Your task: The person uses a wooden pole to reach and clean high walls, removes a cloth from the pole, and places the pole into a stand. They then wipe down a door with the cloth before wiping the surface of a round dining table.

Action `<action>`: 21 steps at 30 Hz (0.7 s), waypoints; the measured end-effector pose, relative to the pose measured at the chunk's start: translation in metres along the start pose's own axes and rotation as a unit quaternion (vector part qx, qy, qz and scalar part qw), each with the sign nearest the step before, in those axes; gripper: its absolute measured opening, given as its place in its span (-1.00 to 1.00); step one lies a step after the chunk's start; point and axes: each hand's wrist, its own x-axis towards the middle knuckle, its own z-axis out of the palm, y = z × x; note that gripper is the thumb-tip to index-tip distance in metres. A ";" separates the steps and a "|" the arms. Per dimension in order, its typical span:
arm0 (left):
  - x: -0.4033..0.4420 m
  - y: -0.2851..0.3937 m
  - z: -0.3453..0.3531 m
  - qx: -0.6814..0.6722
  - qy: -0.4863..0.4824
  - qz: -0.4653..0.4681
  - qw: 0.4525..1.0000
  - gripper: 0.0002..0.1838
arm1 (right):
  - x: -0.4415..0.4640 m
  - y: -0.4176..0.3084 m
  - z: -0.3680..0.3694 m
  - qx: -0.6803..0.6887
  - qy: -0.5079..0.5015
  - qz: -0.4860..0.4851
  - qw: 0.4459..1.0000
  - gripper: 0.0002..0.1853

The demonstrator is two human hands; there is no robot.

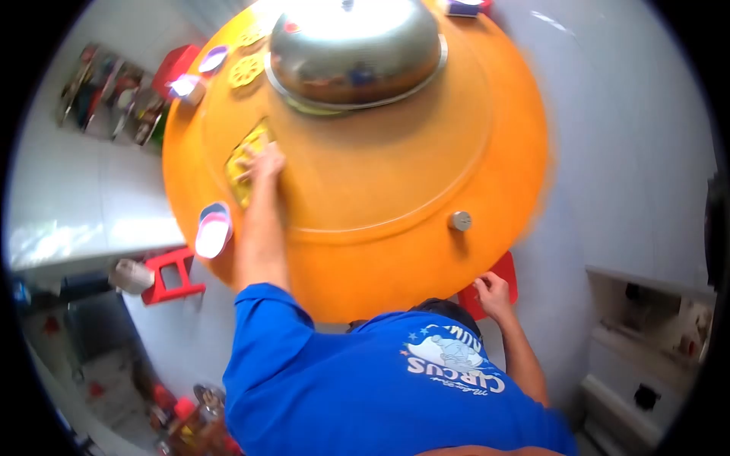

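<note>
My left hand (262,162) lies on a yellow cloth (242,178) with dark edges at the left part of the round orange table (380,277). Its fingers are spread over the cloth, which is flat on the tabletop. Down by the table's near right edge, beside a red stool (507,280), is my right hand (493,292). Its fingers are loosely curled together, and no object shows in them. A small grey cylinder (460,221) stands on the table a little beyond that hand.
A large shiny metal dome cover (353,57) sits at the far middle of the table. Yellow flower-shaped trivets (245,71) lie left of it. Pink-and-white containers (214,230) stand along the left edge. Another red stool (173,275) is on the floor at left.
</note>
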 end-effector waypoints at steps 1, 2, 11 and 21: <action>0.011 -0.007 0.002 0.015 0.001 0.000 1.000 -0.38 | 0.001 0.004 0.004 -0.012 0.016 -0.045 0.999 -0.83; 0.024 -0.007 0.012 0.022 0.004 -0.021 1.000 -0.38 | -0.004 -0.029 -0.001 -0.032 -0.007 0.012 0.999 -0.81; -0.159 0.203 0.111 -0.035 0.097 0.468 0.878 -0.45 | 0.010 -0.060 0.004 -0.071 0.044 -0.107 0.991 -0.78; -0.256 0.092 0.113 0.017 0.050 0.608 0.792 -0.42 | 0.074 -0.084 0.016 -0.191 0.111 -0.153 0.963 -0.30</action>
